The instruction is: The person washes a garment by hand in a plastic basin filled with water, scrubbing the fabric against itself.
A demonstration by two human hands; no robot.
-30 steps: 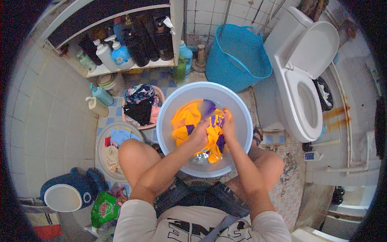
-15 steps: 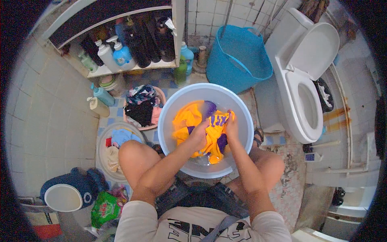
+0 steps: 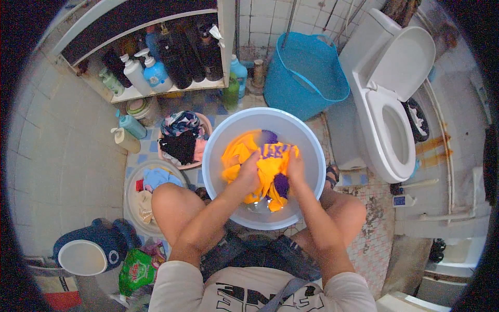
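A yellow and purple jersey (image 3: pixel 271 169) with purple lettering lies bunched in a pale blue plastic basin (image 3: pixel 312 182) between my knees. Water shows at the basin's near side, beside the cloth. My left hand (image 3: pixel 249 174) grips the jersey left of the lettering. On the other side of the lettering, my right hand (image 3: pixel 295 168) is closed on the fabric. The lettered part stretches between the two hands, while the rest spreads left and toward me in the basin.
Left of the basin stand a pink basin of dark clothes (image 3: pixel 181 148) and a whitish basin (image 3: pixel 134 208) with light clothes. A blue tub (image 3: pixel 306 73) stands behind, a toilet (image 3: pixel 390 125) to the right. Pump bottles (image 3: pixel 156 74) fill a shelf at the far left.
My left hand has shifted slightly left, so the hands are farther apart. The lettered cloth is now pulled flatter between them.
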